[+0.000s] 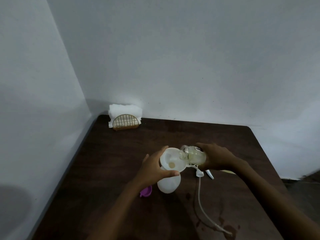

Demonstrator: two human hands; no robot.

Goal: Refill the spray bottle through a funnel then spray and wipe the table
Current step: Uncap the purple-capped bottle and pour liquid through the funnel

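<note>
A white spray bottle (pixel 168 185) stands on the dark wooden table (pixel 121 153) with a white funnel (pixel 171 161) set in its neck. My left hand (pixel 154 168) grips the funnel's rim from the left. My right hand (pixel 219 158) holds a clear jar (pixel 192 155) of pale yellow liquid, tipped on its side with its mouth over the funnel. A little liquid pools at the funnel's bottom. The white spray head (pixel 200 173) lies on the table to the right of the bottle, its long dip tube (pixel 201 205) trailing toward me.
A purple cap (pixel 146 191) lies left of the bottle. A gold wire holder of white napkins (pixel 125 117) stands in the far left corner against the walls. Wet spots (pixel 228 230) mark the table near the tube's end.
</note>
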